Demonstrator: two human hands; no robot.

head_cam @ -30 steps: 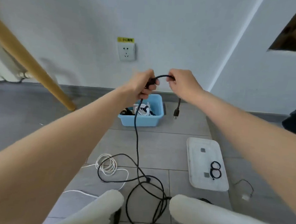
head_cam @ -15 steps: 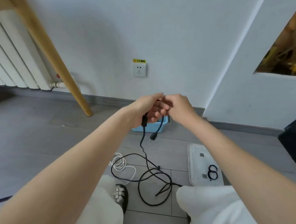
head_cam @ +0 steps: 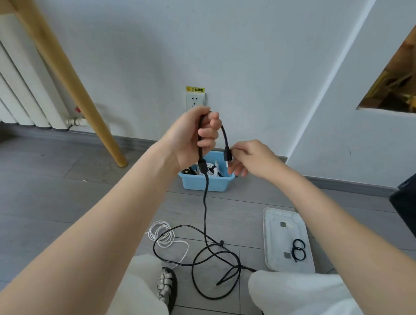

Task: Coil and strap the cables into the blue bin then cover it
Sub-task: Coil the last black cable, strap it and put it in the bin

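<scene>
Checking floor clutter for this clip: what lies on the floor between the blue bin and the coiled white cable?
In the head view, only bare grey floor separates the blue plastic bin from the coiled white cable; the hanging black cable crosses above it.

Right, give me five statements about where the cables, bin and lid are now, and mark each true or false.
1. The left hand grips the black cable above the blue bin. True.
2. The right hand hangs free of the cable. False: it pinches the cable's plug end.
3. The white lid covers the bin. False: it lies on the floor, to the right of the bin and nearer the person, and the bin is uncovered.
4. Black strap loops lie on the lid. True.
5. The white cable is in the left hand. False: it lies loosely coiled on the floor.
</scene>
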